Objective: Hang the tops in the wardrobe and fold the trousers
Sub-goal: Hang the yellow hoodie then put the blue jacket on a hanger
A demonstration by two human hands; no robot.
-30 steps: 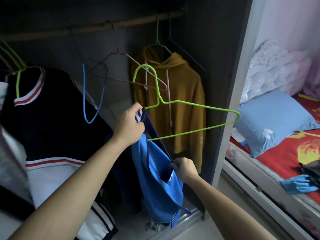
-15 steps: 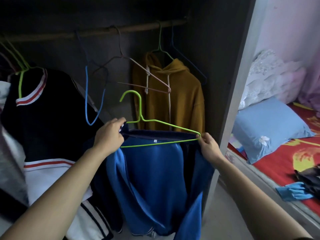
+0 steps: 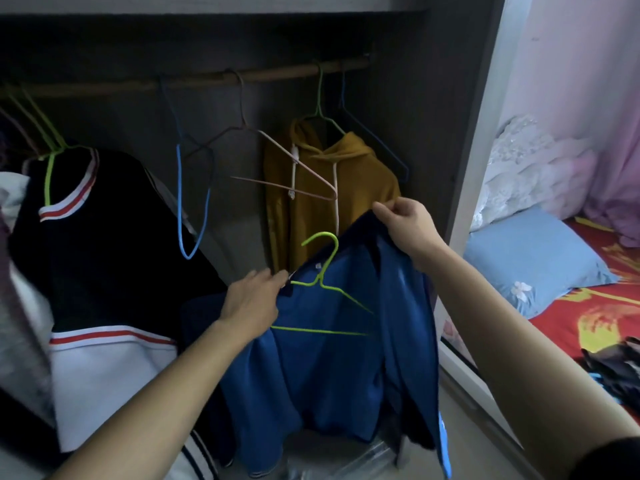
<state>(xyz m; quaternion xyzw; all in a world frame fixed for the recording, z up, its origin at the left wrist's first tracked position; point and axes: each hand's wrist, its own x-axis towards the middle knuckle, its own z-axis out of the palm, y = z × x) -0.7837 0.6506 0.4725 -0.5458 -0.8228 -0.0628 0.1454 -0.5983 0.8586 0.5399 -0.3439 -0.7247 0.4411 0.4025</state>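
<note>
A blue top (image 3: pixel 332 368) hangs between my hands in front of the open wardrobe. A green wire hanger (image 3: pixel 323 271) lies inside its neck opening, hook sticking up. My left hand (image 3: pixel 252 299) pinches the collar at its left end, by the hanger's shoulder. My right hand (image 3: pixel 405 220) pinches the collar's other end and holds it higher. The wooden rail (image 3: pixel 214 79) runs across the wardrobe above.
On the rail hang a mustard hoodie (image 3: pixel 332 199), a black-and-white top (image 3: pixel 104 271), an empty blue hanger (image 3: pixel 194 202) and an empty pinkish hanger (image 3: pixel 277 161). The wardrobe's side panel (image 3: pixel 467 168) stands right of my hands. A bed with a blue pillow (image 3: pixel 533 258) lies beyond.
My right hand left the hanger's end and rose, lifting the collar's right side. The top now tilts, and the hanger sits deeper inside the neck. The view moved closer.
</note>
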